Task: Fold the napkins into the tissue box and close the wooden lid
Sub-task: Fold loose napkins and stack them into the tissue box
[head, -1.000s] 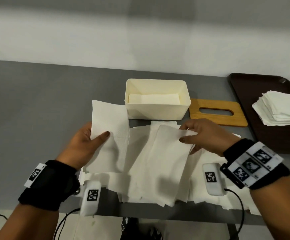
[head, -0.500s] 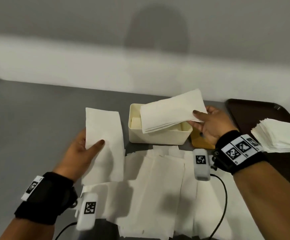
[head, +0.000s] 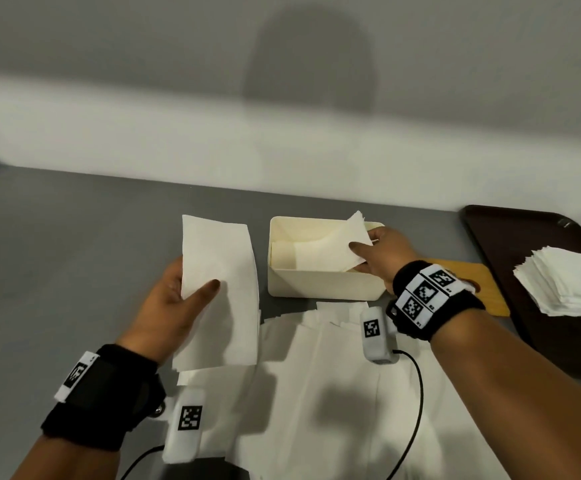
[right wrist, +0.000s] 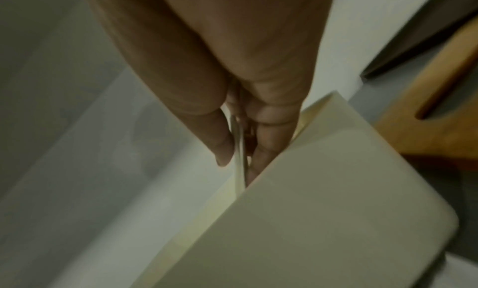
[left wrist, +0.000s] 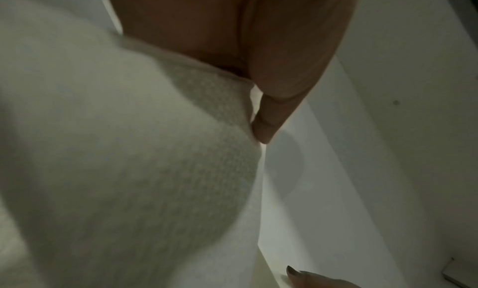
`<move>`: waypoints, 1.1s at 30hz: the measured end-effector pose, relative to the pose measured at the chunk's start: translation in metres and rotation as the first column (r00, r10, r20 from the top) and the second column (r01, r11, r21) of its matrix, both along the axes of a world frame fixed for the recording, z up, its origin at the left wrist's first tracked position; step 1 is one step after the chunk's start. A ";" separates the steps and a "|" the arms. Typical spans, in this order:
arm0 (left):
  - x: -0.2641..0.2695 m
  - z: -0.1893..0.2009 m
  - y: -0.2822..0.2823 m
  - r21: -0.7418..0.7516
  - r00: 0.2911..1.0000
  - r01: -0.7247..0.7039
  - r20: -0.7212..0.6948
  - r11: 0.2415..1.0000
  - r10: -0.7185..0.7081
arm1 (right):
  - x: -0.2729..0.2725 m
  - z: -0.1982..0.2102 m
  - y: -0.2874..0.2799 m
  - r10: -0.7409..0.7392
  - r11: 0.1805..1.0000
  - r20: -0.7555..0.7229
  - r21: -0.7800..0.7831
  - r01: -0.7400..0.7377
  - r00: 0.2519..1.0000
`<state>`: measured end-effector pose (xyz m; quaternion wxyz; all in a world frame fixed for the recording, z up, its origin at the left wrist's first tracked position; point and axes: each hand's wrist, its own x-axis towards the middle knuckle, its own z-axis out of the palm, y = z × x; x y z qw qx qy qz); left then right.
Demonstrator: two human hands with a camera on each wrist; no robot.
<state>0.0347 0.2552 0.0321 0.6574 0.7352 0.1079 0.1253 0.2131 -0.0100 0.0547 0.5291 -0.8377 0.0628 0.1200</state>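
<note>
A cream tissue box [head: 323, 285] stands open on the grey table. My right hand [head: 377, 252] pinches a folded white napkin [head: 330, 251] that lies partly inside the box, one corner sticking up over the far rim. In the right wrist view the thumb and fingers [right wrist: 225, 147] clamp the napkin's thin edge [right wrist: 240, 149] at the box wall [right wrist: 336, 210]. My left hand [head: 178, 299] holds another folded napkin [head: 219, 292] left of the box, thumb on top. That napkin [left wrist: 129, 149] fills the left wrist view. The wooden lid [head: 490, 289] lies right of the box, partly behind my right wrist.
Several unfolded napkins [head: 317, 393] are spread across the near table edge under my forearms. A dark brown tray [head: 511, 244] at the right holds a stack of napkins [head: 569, 282]. A white wall runs behind the table. Bare grey tabletop [head: 74, 254] extends to the left.
My right hand has lifted a folded napkin from the spread pile, carried it over the box and lowered it inside. The left hand with its napkin has stayed beside the box.
</note>
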 end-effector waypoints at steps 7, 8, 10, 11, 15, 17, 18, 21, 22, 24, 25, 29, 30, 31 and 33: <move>0.024 0.016 -0.010 0.084 0.984 0.176 -0.013 0.981 -0.175 | -0.008 0.041 -0.014 0.261 0.869 0.229 -0.479 -0.125 0.938; 0.028 0.020 -0.015 0.098 0.973 0.229 -0.022 0.968 -0.228 | -0.011 0.048 -0.011 0.283 0.910 0.199 -0.365 -0.197 0.938; 0.037 0.028 -0.028 0.112 0.939 0.344 -0.051 0.932 -0.340 | -0.017 0.058 -0.006 0.403 0.904 0.096 -0.194 -0.380 0.910; 0.041 0.031 -0.034 0.112 0.913 0.408 -0.068 0.906 -0.403 | -0.018 0.061 -0.004 0.453 0.885 0.051 -0.142 -0.443 0.890; 0.054 0.040 -0.053 0.139 0.778 0.627 -0.145 0.766 -0.611 | -0.020 0.066 -0.011 0.605 0.795 -0.091 0.128 -0.593 0.791; 0.060 0.045 -0.058 0.184 0.735 0.678 -0.165 0.712 -0.657 | -0.021 0.067 -0.020 0.665 0.745 -0.103 0.164 -0.647 0.740; 0.063 0.046 -0.059 0.200 0.724 0.690 -0.171 0.696 -0.669 | -0.021 0.066 -0.025 0.668 0.742 -0.097 0.160 -0.650 0.738; 0.074 0.045 -0.055 0.199 0.737 0.675 -0.197 0.710 -0.646 | -0.017 0.066 -0.035 0.610 0.787 -0.047 0.156 -0.597 0.791; 0.078 0.043 -0.052 0.183 0.757 0.652 -0.205 0.736 -0.620 | -0.015 0.067 -0.038 0.574 0.812 -0.021 0.138 -0.567 0.818; 0.088 0.036 -0.043 0.167 0.815 0.574 -0.214 0.802 -0.539 | -0.008 0.069 -0.043 0.488 0.868 0.042 0.081 -0.490 0.872; 0.092 0.032 -0.039 0.170 0.847 0.523 -0.213 0.835 -0.487 | -0.003 0.070 -0.046 0.443 0.892 0.070 0.068 -0.447 0.894; 0.105 0.017 -0.024 0.228 0.955 0.253 -0.212 0.940 -0.206 | 0.014 0.065 -0.062 0.251 0.950 0.060 0.179 -0.257 0.966; 0.106 0.013 -0.022 0.249 0.969 0.187 -0.208 0.950 -0.136 | 0.018 0.062 -0.064 0.202 0.957 0.052 0.200 -0.209 0.978; 0.108 0.007 -0.020 0.267 0.975 0.127 -0.209 0.955 -0.072 | 0.022 0.057 -0.065 0.153 0.963 0.046 0.219 -0.159 0.987; 0.109 -0.001 -0.022 0.267 0.970 0.071 -0.241 0.961 -0.005 | 0.027 0.047 -0.063 0.067 0.964 0.045 0.254 -0.076 0.997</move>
